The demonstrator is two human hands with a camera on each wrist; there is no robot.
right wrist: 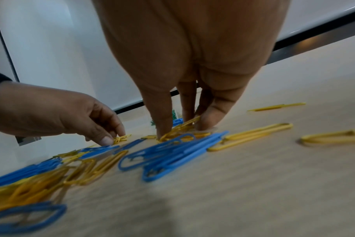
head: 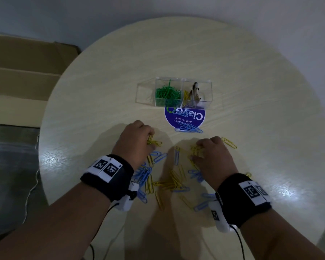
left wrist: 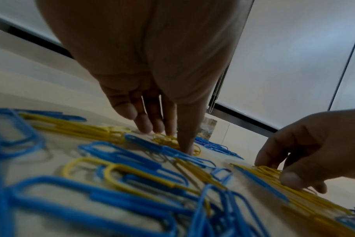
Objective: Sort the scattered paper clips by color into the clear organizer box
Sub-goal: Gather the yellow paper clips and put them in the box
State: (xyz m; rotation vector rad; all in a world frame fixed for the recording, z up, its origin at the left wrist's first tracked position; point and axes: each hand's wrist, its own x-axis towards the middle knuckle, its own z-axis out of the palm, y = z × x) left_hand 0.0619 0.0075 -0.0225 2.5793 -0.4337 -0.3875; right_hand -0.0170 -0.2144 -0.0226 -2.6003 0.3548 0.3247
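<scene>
Leaning over the round table [head: 233, 72], we see the clear organizer box [head: 207, 85] at its middle with green clips [head: 167, 93] sorted and a few yellow ones beside. Blue and yellow clips [head: 169, 182] are left scattered near us; our left hand [head: 134, 136] and right hand [head: 214, 154] each pinch yellow clips in curled fingers.

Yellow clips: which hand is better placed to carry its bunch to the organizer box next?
Probably the left hand: it pinches yellow clips and sits nearer the organizer box. The right hand grips its own farther back.
</scene>
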